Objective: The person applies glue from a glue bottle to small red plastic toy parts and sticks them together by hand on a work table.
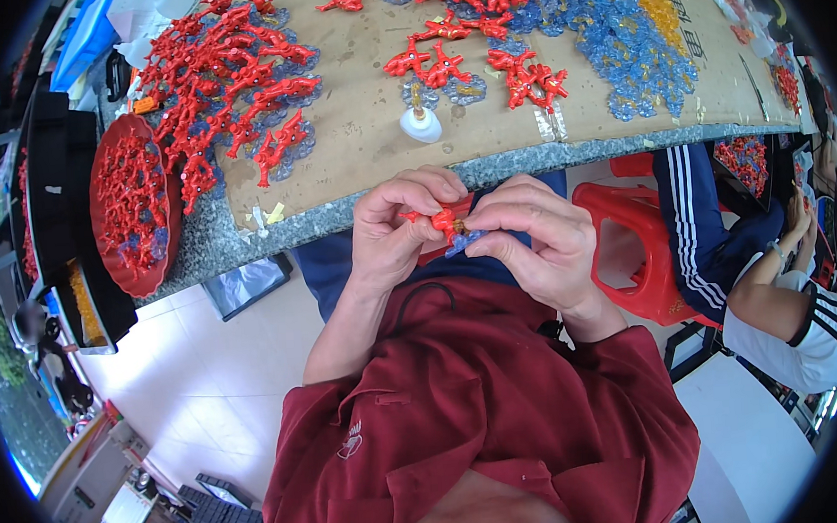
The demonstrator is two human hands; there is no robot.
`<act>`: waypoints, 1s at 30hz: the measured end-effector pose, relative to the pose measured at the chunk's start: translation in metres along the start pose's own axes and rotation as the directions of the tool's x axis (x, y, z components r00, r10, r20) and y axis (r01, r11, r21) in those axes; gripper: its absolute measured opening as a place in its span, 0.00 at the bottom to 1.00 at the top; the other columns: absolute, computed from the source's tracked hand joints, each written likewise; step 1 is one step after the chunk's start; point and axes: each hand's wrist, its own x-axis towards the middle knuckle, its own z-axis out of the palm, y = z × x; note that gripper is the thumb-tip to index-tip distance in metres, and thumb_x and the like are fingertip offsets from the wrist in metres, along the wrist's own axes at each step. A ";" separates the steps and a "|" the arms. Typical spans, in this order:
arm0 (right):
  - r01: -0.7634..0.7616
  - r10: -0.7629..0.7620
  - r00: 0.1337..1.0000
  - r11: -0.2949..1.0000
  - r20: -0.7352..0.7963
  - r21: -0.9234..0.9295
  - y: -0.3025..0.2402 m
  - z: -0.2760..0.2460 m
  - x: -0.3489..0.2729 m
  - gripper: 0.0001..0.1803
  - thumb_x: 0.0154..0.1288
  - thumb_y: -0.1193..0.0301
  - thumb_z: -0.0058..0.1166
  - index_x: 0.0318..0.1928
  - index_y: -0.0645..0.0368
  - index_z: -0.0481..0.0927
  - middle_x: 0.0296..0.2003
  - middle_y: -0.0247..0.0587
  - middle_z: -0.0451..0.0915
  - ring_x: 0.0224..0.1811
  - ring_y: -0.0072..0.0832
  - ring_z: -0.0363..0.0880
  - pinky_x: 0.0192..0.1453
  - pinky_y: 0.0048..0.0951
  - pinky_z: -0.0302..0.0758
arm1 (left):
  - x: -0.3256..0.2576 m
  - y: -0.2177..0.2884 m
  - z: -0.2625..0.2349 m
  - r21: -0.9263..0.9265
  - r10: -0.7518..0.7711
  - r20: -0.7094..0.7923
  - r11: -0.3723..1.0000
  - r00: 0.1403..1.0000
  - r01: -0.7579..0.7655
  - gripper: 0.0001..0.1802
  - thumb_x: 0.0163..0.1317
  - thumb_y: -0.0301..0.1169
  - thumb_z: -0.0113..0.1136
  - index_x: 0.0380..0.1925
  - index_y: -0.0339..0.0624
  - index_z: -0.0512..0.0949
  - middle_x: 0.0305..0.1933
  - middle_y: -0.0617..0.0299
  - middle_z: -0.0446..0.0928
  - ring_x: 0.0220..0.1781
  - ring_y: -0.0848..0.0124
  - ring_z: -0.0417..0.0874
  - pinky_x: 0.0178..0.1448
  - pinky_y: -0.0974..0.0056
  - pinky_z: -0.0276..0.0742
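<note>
In front of my chest, just off the table's near edge, both hands meet at one small piece. My left hand (390, 223) pinches a red toy figurine (444, 219) between thumb and fingers. The fingers of my right hand (542, 241) close on a translucent blue base (462, 244) right under the figurine. The two parts touch or nearly touch; whether they are joined I cannot tell. Beyond my hands, a small white bottle (421, 127) with a yellowish tip stands on the cardboard (355, 137), close to several red figurines (435, 65) on blue bases.
Many red figurines (229, 77) crowd the table's left side. Heaped at the right are translucent blue bases (630, 56) and yellow pieces (656, 3). A red tray (100, 207) of figurines sits at the left edge. Right of me are a red stool (624, 208) and a co-worker (781, 309).
</note>
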 end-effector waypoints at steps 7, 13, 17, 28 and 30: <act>0.071 -0.075 0.996 0.992 -0.040 -0.106 -0.004 0.007 -0.004 0.12 0.41 0.79 0.65 0.30 0.63 0.80 0.28 0.41 0.79 0.28 0.32 0.76 0.32 0.27 0.72 | 0.003 0.003 -0.007 0.068 0.003 0.047 0.998 0.999 -0.006 0.07 0.47 0.26 0.65 0.26 0.40 0.77 0.36 0.58 0.77 0.45 0.60 0.76 0.50 0.56 0.72; 0.104 -0.105 0.994 0.989 -0.008 -0.102 -0.001 0.004 -0.004 0.13 0.40 0.80 0.64 0.32 0.64 0.79 0.29 0.43 0.79 0.30 0.35 0.78 0.34 0.28 0.74 | 0.009 0.012 -0.010 0.241 0.006 0.142 0.970 0.990 -0.040 0.05 0.46 0.23 0.64 0.24 0.39 0.78 0.34 0.56 0.78 0.42 0.59 0.77 0.46 0.57 0.74; 0.101 -0.103 0.994 0.993 -0.041 -0.059 0.006 0.006 -0.004 0.13 0.40 0.80 0.64 0.31 0.64 0.79 0.28 0.43 0.79 0.30 0.35 0.77 0.33 0.28 0.73 | 0.009 0.012 -0.008 0.298 0.023 0.128 0.953 0.992 -0.061 0.06 0.46 0.21 0.64 0.25 0.39 0.78 0.34 0.55 0.78 0.41 0.60 0.78 0.45 0.59 0.75; 0.086 -0.085 0.996 0.996 -0.012 0.012 0.013 0.018 -0.001 0.13 0.39 0.82 0.64 0.31 0.64 0.79 0.29 0.42 0.80 0.31 0.34 0.78 0.34 0.29 0.73 | 0.002 0.041 -0.002 0.499 0.016 0.031 0.866 0.999 -0.029 0.08 0.45 0.15 0.60 0.26 0.37 0.79 0.34 0.56 0.78 0.40 0.67 0.77 0.43 0.66 0.74; 0.051 -0.054 0.998 0.997 0.039 0.058 0.012 0.021 0.003 0.14 0.40 0.81 0.64 0.33 0.65 0.79 0.29 0.42 0.80 0.32 0.34 0.78 0.34 0.29 0.73 | -0.002 0.058 0.000 0.498 -0.010 0.007 0.867 1.000 0.005 0.09 0.45 0.15 0.60 0.28 0.36 0.80 0.34 0.56 0.78 0.39 0.69 0.78 0.42 0.68 0.74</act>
